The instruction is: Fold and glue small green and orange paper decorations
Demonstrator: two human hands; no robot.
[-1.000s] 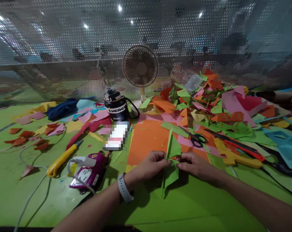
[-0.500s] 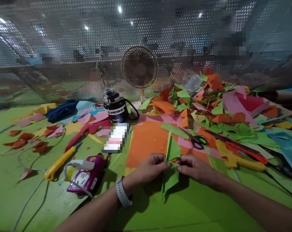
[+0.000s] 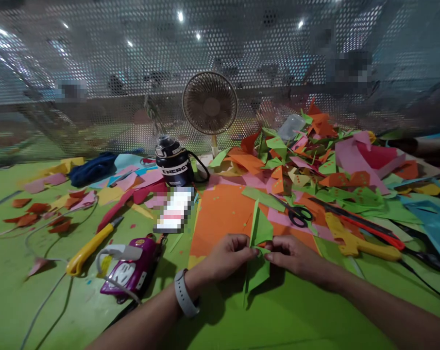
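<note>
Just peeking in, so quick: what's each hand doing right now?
Left hand: pinching the green paper.
Right hand: fingers closed on its other side.

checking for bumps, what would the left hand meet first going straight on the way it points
Past the green paper it pinches, the left hand would likely meet the right hand first, just across it, though depth is unclear in this view.

Pale, seemingly grey, perforated wristband (image 3: 185, 293)
</note>
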